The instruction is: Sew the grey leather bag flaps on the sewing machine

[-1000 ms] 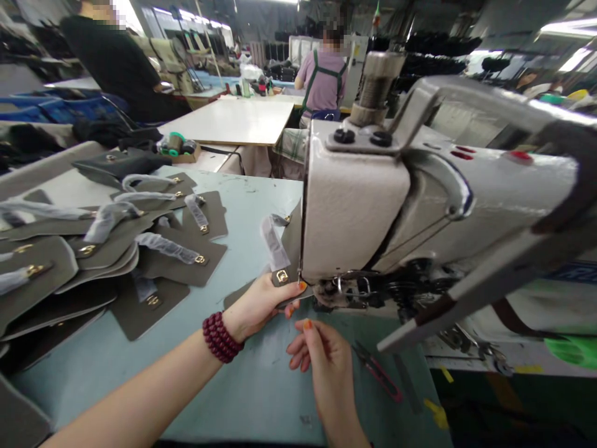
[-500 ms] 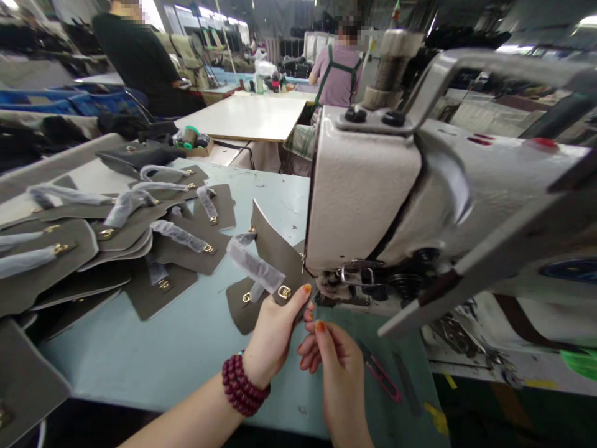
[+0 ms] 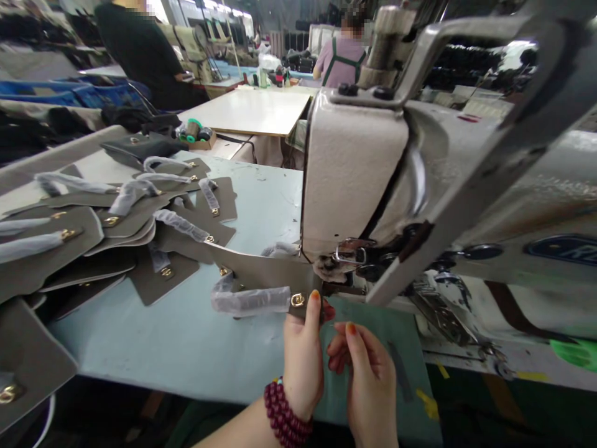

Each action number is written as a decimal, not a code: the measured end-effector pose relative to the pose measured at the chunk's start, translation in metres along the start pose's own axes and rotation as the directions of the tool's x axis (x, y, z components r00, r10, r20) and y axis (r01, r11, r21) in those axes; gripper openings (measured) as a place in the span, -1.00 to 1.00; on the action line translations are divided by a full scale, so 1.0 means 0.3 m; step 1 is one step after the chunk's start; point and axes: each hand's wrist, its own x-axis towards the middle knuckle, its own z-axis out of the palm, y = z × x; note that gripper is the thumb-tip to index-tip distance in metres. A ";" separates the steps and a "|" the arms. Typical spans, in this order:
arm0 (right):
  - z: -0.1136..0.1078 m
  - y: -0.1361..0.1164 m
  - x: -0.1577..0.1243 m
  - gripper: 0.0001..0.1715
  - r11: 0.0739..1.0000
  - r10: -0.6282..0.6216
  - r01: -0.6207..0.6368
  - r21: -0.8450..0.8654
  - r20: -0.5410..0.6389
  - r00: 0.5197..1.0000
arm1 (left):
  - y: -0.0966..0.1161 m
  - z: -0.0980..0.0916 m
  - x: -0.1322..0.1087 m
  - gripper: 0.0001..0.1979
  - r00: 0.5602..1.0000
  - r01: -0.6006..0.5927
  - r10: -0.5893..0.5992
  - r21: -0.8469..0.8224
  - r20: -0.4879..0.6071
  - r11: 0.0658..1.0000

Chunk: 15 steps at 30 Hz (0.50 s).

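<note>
My left hand, wearing a dark red bead bracelet, pinches the edge of a grey-brown bag panel. Its thumb lies on top beside a gold clasp; the other fingers are partly hidden underneath. A handle in clear plastic wrap runs along the panel. Close by on the right, my right hand has thumb and fingers closed together; whatever they hold is too small to make out. Just beyond the held corner stands the sewing machine head, its needle area partly hidden.
More grey-brown panels with wrapped handles are piled at left on the blue-green table. A dark flat strip lies right of my hand. Thread spools sit in a box behind. Two people work farther back.
The panel has turned and moved right with my left hand, its handle now lying nearly level. My right hand has moved right too, and the pink-handled snips are now out of sight behind it.
</note>
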 end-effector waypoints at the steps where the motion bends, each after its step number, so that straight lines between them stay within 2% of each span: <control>1: -0.020 0.003 -0.005 -0.68 0.999 -0.012 0.012 -0.044 -0.014 1.000 | -0.005 -0.001 0.000 -0.68 1.000 -0.016 0.016 0.012 -0.004 1.000; 3: -0.068 0.020 -0.010 -0.66 0.977 -0.069 0.059 -0.204 -0.045 0.997 | -0.016 -0.010 0.000 -0.71 0.998 -0.065 0.066 0.071 -0.011 0.995; 5: -0.125 0.054 -0.007 -0.63 0.879 -0.193 0.153 -0.452 -0.044 0.980 | -0.024 -0.037 -0.010 -0.73 0.994 -0.105 0.106 0.152 0.002 0.983; 7: -0.182 0.107 0.001 -0.55 0.666 -0.343 0.255 -0.701 0.016 0.939 | -0.018 -0.084 -0.035 -0.70 0.992 -0.094 0.067 0.260 0.109 0.961; 8: -0.207 0.138 0.006 -0.50 0.536 -0.397 0.276 -0.798 0.051 0.917 | -0.001 -0.113 -0.051 -0.67 0.977 -0.065 -0.009 0.336 0.212 0.940; 9: -0.228 0.169 0.011 -0.45 0.413 -0.440 0.279 -0.867 0.078 0.894 | 0.028 -0.142 -0.066 -0.65 0.938 -0.039 -0.115 0.429 0.328 0.902; 11: -0.257 0.223 0.023 -0.41 0.228 -0.500 0.274 -0.934 0.129 0.856 | 0.134 -0.190 -0.080 -0.64 0.797 -0.078 -0.323 0.618 0.509 0.782; 12: -0.265 0.242 0.028 -0.41 0.168 -0.522 0.275 -0.947 0.152 0.840 | 0.208 -0.203 -0.072 -0.66 0.757 -0.167 -0.343 0.672 0.556 0.721; 14: -0.276 0.261 0.036 -0.40 0.102 -0.535 0.291 -0.951 0.194 0.822 | 0.374 -0.200 -0.012 -0.71 0.770 -0.440 -0.147 0.684 0.620 0.581; 15: -0.280 0.262 0.038 -0.39 0.094 -0.535 0.303 -0.948 0.208 0.819 | 0.452 -0.187 0.040 -0.73 0.767 -0.570 0.020 0.666 0.642 0.481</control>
